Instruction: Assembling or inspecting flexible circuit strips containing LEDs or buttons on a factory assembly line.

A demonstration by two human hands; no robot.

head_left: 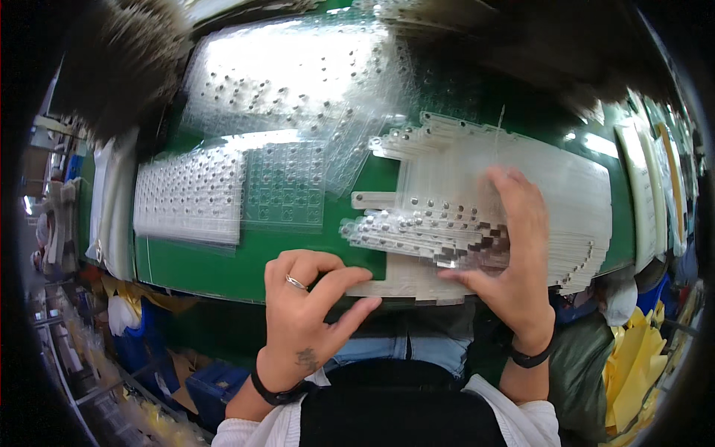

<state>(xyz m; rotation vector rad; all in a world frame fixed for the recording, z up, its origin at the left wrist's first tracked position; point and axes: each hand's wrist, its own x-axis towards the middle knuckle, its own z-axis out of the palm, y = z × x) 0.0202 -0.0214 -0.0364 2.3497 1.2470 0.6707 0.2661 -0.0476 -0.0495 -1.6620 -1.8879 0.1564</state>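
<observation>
A fanned stack of clear plastic strips with dark round dots (417,229) lies in front of me, its right end inside the curve of my right hand (521,249). That hand's thumb is at the stack's near edge, while its fingers, a little blurred, reach round the far side. My left hand (309,298), wearing a ring, is at the table's near edge. Its thumb and forefinger are apart, beside the left end of a whitish sheet (406,279). Behind and right of the strips, whitish translucent sheets (577,194) lie in an overlapping pile.
Dotted clear sheets (186,194) are stacked at the left of the green table (261,261), next to a transparent sheet (287,182). More glossy sheets (290,67) spread across the far side. Two dark furry shapes intrude at the top. Yellow material (633,365) hangs at lower right.
</observation>
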